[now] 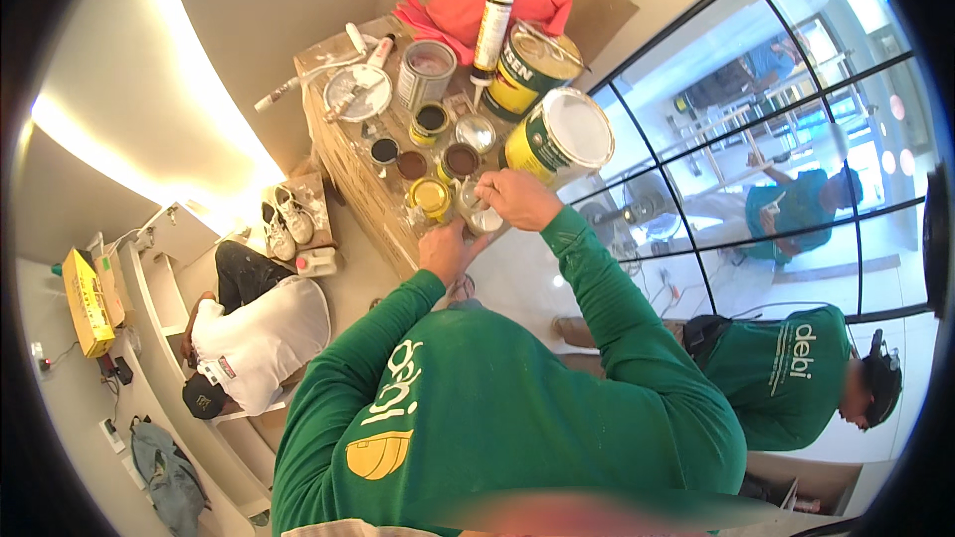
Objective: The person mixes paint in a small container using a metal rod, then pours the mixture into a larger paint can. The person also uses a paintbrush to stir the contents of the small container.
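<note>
My left hand [448,251] is closed around the lower side of a small pale container [481,219] at the table's near corner. My right hand [522,201] is closed at that container's top; whether it grips the rim or something else is unclear. Just left stands a yellow-topped can [431,195]. Behind are small tins of brown paint [461,159], dark paint [384,150] and a silver-topped tin [475,133]. A large white-lidded bucket [570,129] is beside my right hand.
The wooden table [353,189] also holds brushes [378,55], a caulk tube [490,35] and a red bag [448,5]. A person in white [269,338] crouches at left, near shoes [288,224]. A person in green [771,378] is at right, below a black-framed glass grid [701,249].
</note>
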